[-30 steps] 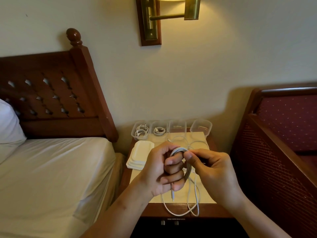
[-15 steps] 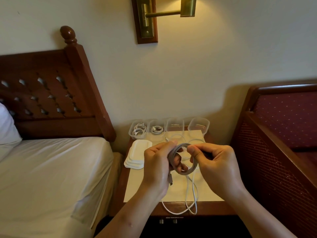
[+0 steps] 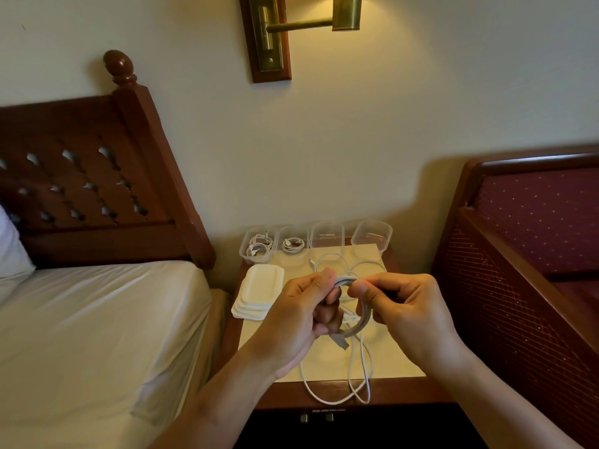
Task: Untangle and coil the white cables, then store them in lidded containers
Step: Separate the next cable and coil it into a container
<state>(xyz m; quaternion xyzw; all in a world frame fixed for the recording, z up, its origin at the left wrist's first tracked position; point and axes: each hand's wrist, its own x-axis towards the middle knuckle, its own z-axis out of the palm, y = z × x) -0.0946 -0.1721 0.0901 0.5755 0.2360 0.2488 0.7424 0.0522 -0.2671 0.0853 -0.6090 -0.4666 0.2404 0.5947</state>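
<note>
Above the nightstand my left hand and my right hand both grip one small coil of white cable. Its plug end sticks out below my left fingers. More loose white cable lies in loops on the cream top, reaching past the front edge. Several clear containers stand in a row at the back: the two left ones hold coiled cables, the two right ones look empty. A stack of white lids lies at the left.
A bed with a white sheet and a dark wooden headboard fills the left. A red upholstered wooden bench stands to the right. A brass wall lamp hangs above.
The coil has been turned between my hands, and the plug end now hangs below my left fingers. The view has shifted slightly downward.
</note>
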